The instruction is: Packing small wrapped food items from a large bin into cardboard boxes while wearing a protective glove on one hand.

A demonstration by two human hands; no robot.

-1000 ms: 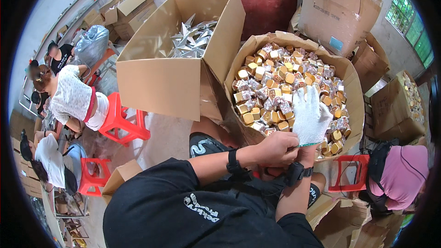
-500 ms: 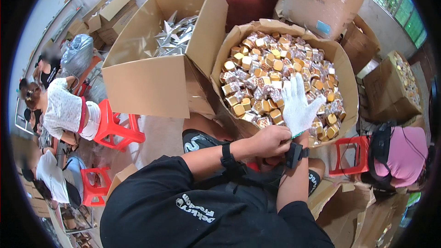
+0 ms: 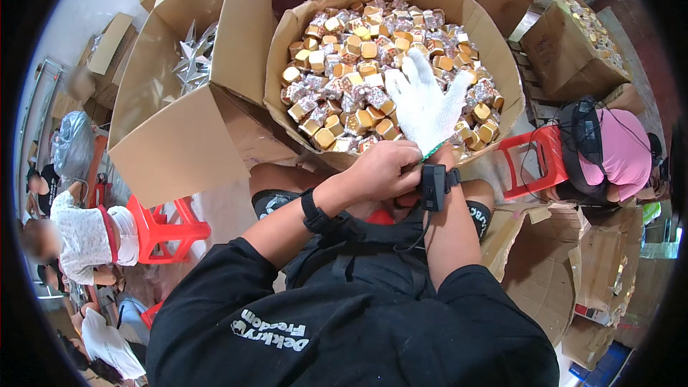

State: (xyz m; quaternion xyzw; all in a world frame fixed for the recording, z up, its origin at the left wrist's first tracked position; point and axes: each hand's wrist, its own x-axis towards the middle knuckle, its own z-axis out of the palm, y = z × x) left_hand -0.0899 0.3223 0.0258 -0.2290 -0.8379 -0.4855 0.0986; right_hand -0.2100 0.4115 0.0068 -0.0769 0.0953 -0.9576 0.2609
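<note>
My right hand [image 3: 426, 109], in a white knitted glove with a green-edged cuff, is held out with its fingers spread and nothing in it. My bare left hand [image 3: 390, 166] is closed at the glove's cuff [image 3: 433, 149], its fingers pinching the edge by the right wrist. A small black device [image 3: 433, 186] is strapped to my right wrist. Beyond the gloved hand stands a big round-edged cardboard box [image 3: 276, 75] filled with small gold-and-brown blocks [image 3: 369, 50], many in clear wrap.
At the left, an open carton [image 3: 168, 154] contains silver star-shaped pieces [image 3: 195, 57]. Red plastic stools [image 3: 168, 233] stand on both sides. A person in pink [image 3: 620, 147] sits at the right; others work at the left. Another carton of blocks [image 3: 570, 50] stands far right.
The view has shifted, so the boxes sit higher and farther left in it. My left hand stays at the glove's cuff, and the gloved right hand stays spread.
</note>
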